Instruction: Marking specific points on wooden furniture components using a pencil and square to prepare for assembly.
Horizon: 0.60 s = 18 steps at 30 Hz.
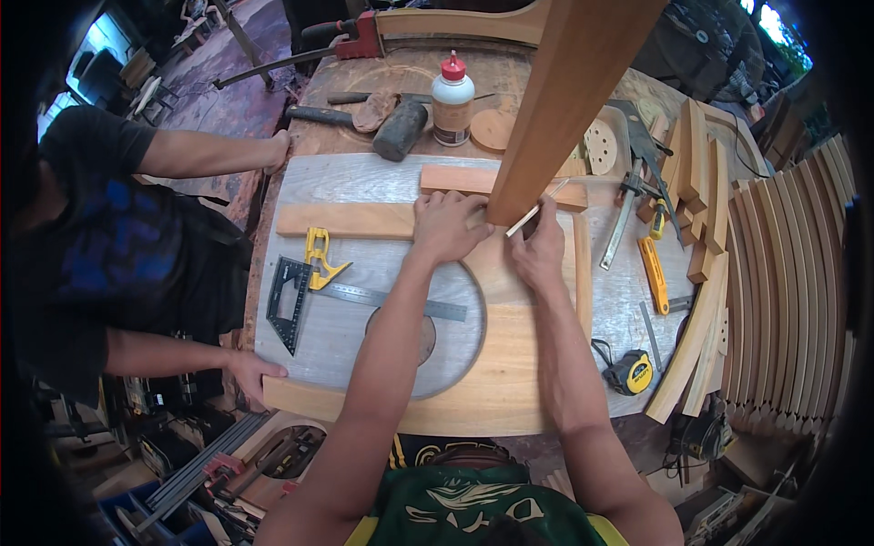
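An upright wooden post (569,100) stands with its foot on a flat wooden frame (514,350) that has a curved inner edge. My left hand (446,227) is bent over the wood beside the foot, its fingers and thumb against the post's lower left side. Pinched in my right hand (540,246), a thin pale pencil (522,222) slants across the post's lower right edge. Behind the foot lies a short wooden strip (455,179), and a longer rail (346,220) runs left from my left hand. Some of my left fingertips are hidden.
A person (137,227) at the left touches the workbench and frame. Near them lie a combination square (319,259) and black angle square (287,300). Behind are a mallet (401,130) and glue bottle (452,102). A tape measure (630,371), yellow cutter (653,276) and wood pieces lie right.
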Tool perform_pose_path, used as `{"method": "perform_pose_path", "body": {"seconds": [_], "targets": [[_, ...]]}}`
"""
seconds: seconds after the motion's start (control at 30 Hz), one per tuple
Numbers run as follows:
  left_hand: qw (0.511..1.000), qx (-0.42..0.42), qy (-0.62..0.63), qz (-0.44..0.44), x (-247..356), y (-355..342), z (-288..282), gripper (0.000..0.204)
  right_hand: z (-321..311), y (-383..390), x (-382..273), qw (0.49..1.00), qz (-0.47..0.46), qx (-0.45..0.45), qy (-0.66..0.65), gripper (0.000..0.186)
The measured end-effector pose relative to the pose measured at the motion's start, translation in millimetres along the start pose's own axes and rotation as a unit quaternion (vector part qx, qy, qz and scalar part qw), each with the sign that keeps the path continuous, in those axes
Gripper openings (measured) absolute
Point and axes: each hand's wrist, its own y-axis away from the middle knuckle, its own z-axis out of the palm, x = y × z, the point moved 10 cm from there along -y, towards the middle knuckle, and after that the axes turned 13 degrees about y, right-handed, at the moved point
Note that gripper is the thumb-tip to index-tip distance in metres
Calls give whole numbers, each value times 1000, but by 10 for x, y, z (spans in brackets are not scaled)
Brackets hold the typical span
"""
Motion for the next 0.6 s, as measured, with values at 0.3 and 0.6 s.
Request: {"method": "perform_pose_path", "body": {"seconds": [0.3, 0.6], "targets": [[1000, 3, -5, 9, 4, -13, 22, 55, -26, 4, -20, 998, 19, -17, -63, 70], [1000, -23, -15, -8, 44, -19, 40, 59, -24, -7, 30, 997, 7, 6, -71, 84]]}}
